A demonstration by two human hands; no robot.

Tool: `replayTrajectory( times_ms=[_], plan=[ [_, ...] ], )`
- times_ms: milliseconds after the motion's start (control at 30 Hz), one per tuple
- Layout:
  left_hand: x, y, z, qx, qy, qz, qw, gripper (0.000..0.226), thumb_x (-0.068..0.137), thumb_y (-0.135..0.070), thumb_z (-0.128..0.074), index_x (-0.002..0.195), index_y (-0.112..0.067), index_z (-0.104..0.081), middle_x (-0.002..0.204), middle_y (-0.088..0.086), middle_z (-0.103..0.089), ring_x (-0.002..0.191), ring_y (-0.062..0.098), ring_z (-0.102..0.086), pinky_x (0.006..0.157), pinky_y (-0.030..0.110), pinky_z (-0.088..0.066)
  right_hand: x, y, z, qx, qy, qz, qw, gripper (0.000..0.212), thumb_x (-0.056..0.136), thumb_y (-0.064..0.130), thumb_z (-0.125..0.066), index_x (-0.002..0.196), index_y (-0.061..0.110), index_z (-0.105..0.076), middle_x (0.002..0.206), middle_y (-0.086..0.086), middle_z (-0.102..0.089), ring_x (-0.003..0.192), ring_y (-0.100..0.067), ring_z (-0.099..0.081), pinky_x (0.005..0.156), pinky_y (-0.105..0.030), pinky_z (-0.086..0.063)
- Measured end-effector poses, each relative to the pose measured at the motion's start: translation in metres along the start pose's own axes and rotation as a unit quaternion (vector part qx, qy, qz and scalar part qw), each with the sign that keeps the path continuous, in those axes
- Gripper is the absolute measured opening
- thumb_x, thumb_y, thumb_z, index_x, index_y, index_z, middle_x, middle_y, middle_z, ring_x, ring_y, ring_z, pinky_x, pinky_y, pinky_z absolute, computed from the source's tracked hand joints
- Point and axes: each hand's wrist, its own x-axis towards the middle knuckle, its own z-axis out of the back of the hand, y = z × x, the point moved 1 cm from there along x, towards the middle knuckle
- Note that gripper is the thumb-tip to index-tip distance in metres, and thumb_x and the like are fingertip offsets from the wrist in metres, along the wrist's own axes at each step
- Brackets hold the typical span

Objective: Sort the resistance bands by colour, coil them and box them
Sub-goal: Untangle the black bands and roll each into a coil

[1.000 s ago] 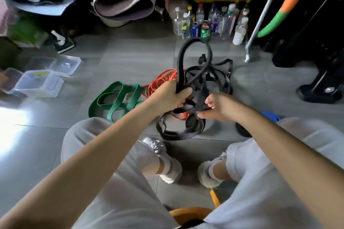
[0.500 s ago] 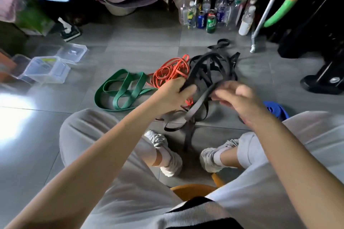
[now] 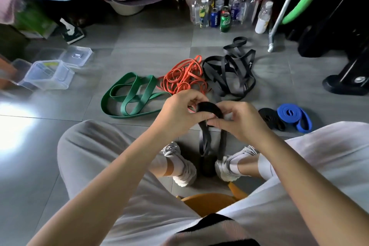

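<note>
**One black band pulled clear of the tangle; coiling starts**

A second ago both hands held up a whole knot of black bands. Now the black heap (image 3: 229,74) lies back on the floor, touching the orange bands (image 3: 183,79), and only a single black band (image 3: 212,107) is in hand. It arches between the left hand (image 3: 177,115) and the right hand (image 3: 240,121), its strands hanging down between the shoes. The fingers of both hands are curled, pinching the band's top fold. I judge this to be the start of a coil: the colours look sorted, coiling is partly done and boxing has not begun.

The grey tiled floor (image 3: 143,50) also carries the loose green bands (image 3: 129,99). The clear boxes (image 3: 49,75) stand well apart at the left. A coiled blue band (image 3: 294,117) and a coiled black band (image 3: 270,119) lie touching by the right knee. Bottles and cans (image 3: 225,13) line the back of the room.
</note>
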Motion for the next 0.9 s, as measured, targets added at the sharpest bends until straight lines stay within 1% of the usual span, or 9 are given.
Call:
replayTrajectory(
  times_ms=[100,200,333,433,533,600,667,767,900],
  plan=[
    [-0.004,-0.007,0.005,-0.068,0.008,-0.016,0.997,0.025,0.069,-0.006,-0.08,0.083,-0.02,-0.066,0.083,-0.006,-0.066,0.081,0.01,-0.063,0.081,0.021,-0.05,-0.001,0.002,-0.006,0.058,-0.008,0.025,0.998,0.027,0.07,0.032,-0.08,0.095,0.037,-0.071,0.079,0.022,-0.064,0.079,0.001,-0.058,0.072,-0.024,-0.045],
    [-0.007,-0.006,0.005,-0.224,0.003,0.015,0.975,0.025,0.072,0.004,-0.074,0.086,-0.014,-0.065,0.083,0.01,-0.066,0.074,0.017,-0.065,0.073,0.027,-0.055,0.002,0.006,-0.009,0.082,-0.023,0.039,0.996,0.04,0.064,0.047,-0.073,0.101,0.03,-0.071,0.089,0.018,-0.061,0.086,0.003,-0.055,0.072,-0.013,-0.037],
    [-0.007,-0.003,0.005,-0.43,-0.009,0.112,0.896,0.023,0.068,-0.004,-0.073,0.088,-0.013,-0.067,0.08,0.012,-0.062,0.075,0.023,-0.064,0.068,0.027,-0.058,0.006,0.01,-0.009,0.016,-0.03,0.047,0.998,0.038,0.065,0.041,-0.08,0.097,0.022,-0.072,0.09,0.008,-0.052,0.082,-0.008,-0.051,0.075,-0.024,-0.041],
    [-0.006,0.002,0.01,-0.467,0.007,0.126,0.875,0.025,0.07,-0.003,-0.068,0.094,-0.008,-0.063,0.076,0.006,-0.064,0.074,0.02,-0.067,0.071,0.027,-0.058,0.005,0.011,-0.011,0.023,-0.014,0.027,0.999,0.022,0.071,0.027,-0.08,0.091,0.025,-0.07,0.072,0.009,-0.051,0.061,-0.005,-0.047,0.062,-0.029,-0.041],
    [-0.004,0.011,0.016,-0.356,0.007,0.101,0.929,0.025,0.073,-0.004,-0.068,0.094,-0.018,-0.066,0.084,0.0,-0.062,0.081,0.017,-0.064,0.084,0.038,-0.056,0.003,0.006,-0.011,0.064,-0.046,-0.001,0.997,0.02,0.073,0.025,-0.077,0.083,0.037,-0.065,0.057,0.012,-0.051,0.053,-0.004,-0.047,0.057,-0.027,-0.04],
    [-0.002,0.018,0.019,-0.062,-0.034,-0.017,0.997,0.028,0.076,-0.009,-0.063,0.097,-0.027,-0.069,0.096,-0.007,-0.059,0.093,0.016,-0.06,0.088,0.037,-0.053,0.002,0.006,-0.011,0.031,-0.048,-0.006,0.998,0.021,0.074,0.021,-0.076,0.088,0.033,-0.067,0.055,0.013,-0.049,0.053,-0.001,-0.049,0.056,-0.016,-0.037],
    [-0.001,0.026,0.015,0.185,-0.031,-0.159,0.969,0.03,0.082,-0.011,-0.056,0.104,-0.022,-0.071,0.105,0.001,-0.059,0.097,0.022,-0.056,0.083,0.031,-0.047,0.002,0.011,-0.011,-0.027,-0.03,0.009,0.999,0.023,0.075,0.019,-0.075,0.096,0.021,-0.07,0.057,0.016,-0.046,0.059,0.008,-0.051,0.055,-0.009,-0.035],
    [-0.007,0.025,0.007,0.2,0.021,-0.157,0.967,0.038,0.076,-0.005,-0.055,0.111,-0.013,-0.068,0.1,0.006,-0.062,0.084,0.015,-0.055,0.076,0.019,-0.045,0.002,0.013,-0.01,-0.056,-0.016,0.034,0.998,0.024,0.074,0.016,-0.075,0.097,0.015,-0.071,0.063,0.018,-0.046,0.066,0.011,-0.051,0.057,-0.006,-0.034],
    [-0.011,0.021,0.0,0.139,0.051,-0.092,0.985,0.044,0.07,-0.015,-0.078,0.113,-0.012,-0.066,0.086,-0.015,-0.047,0.077,-0.001,-0.041,0.072,-0.003,-0.03,-0.001,0.014,-0.006,-0.036,0.018,0.046,0.998,0.029,0.073,0.012,-0.077,0.101,0.017,-0.072,0.067,0.026,-0.054,0.068,0.012,-0.051,0.06,-0.006,-0.035]
  ],
)
